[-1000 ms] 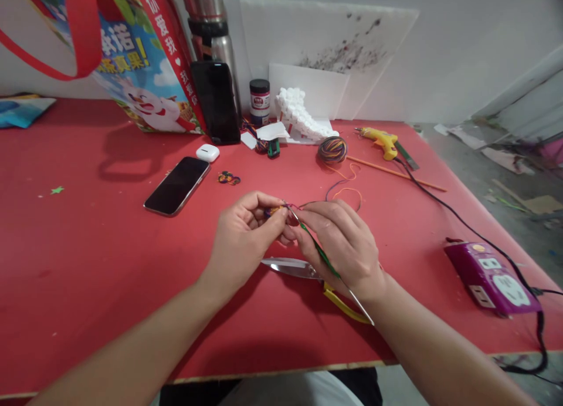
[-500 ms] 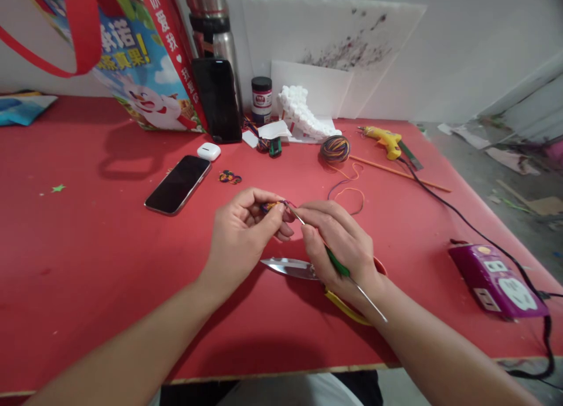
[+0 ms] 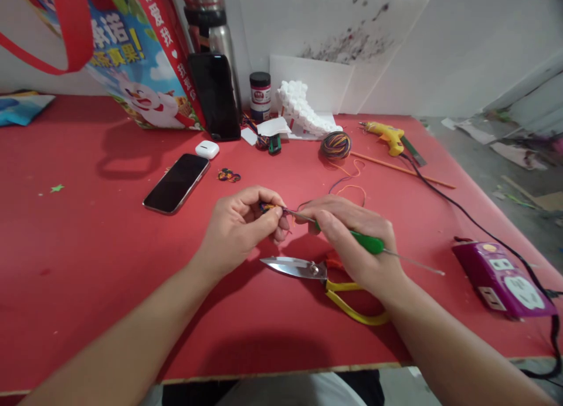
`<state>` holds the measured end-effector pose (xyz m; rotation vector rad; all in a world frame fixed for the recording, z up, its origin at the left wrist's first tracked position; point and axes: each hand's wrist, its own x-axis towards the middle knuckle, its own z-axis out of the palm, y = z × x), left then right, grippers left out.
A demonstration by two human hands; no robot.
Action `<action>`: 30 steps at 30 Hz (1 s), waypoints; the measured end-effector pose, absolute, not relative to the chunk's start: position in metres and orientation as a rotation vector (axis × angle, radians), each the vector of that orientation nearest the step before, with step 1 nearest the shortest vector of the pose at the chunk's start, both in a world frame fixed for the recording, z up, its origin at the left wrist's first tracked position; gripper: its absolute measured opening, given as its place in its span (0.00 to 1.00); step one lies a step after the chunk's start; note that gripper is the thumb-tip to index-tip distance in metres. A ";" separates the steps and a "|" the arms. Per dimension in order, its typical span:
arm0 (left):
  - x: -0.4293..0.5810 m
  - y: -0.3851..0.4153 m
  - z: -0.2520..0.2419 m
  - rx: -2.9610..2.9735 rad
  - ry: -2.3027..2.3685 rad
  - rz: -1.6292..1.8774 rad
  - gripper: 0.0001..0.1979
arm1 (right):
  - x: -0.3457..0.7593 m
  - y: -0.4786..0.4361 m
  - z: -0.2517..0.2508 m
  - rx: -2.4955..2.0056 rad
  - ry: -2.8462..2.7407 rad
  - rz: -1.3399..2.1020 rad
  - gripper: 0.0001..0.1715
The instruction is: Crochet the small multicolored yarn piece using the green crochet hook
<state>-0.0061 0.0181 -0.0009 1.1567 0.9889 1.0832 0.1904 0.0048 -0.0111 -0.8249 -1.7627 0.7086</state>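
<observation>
Between the thumb and fingers of my left hand (image 3: 240,224) is a small multicoloured crochet piece (image 3: 269,207), partly hidden by the fingers. My right hand (image 3: 352,230) is closed around the green handle of a crochet hook (image 3: 370,243). The thin metal tip meets the piece at my left thumb, while the other metal end sticks out to the right past my wrist. From the work area a strand runs back to a ball of variegated yarn (image 3: 336,146). Under my right hand lie scissors (image 3: 294,267) with yellow and red handles, the blades pointing left.
On the red table (image 3: 88,265) lie a phone (image 3: 176,183), a white earbud case (image 3: 207,149) and a small crocheted piece (image 3: 229,175). A glue gun (image 3: 385,137) and a purple power strip (image 3: 504,280) with a cable are at right. A printed bag (image 3: 149,95) stands back left.
My right hand has shifted right and turned, so the hook now lies flatter. More of its green handle and of the scissors shows. My left hand has stayed almost in place.
</observation>
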 end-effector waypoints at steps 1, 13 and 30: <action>-0.008 0.019 -0.003 1.131 0.929 1.064 0.03 | 0.192 0.006 -0.011 -0.816 -1.716 0.793 0.16; -0.004 0.020 -0.014 1.277 0.873 1.064 0.06 | 0.199 -0.003 -0.007 -0.618 -1.474 1.627 0.18; -0.006 0.009 -0.023 2.015 1.063 1.156 0.05 | 0.178 0.008 -0.026 -0.928 -1.089 1.629 0.12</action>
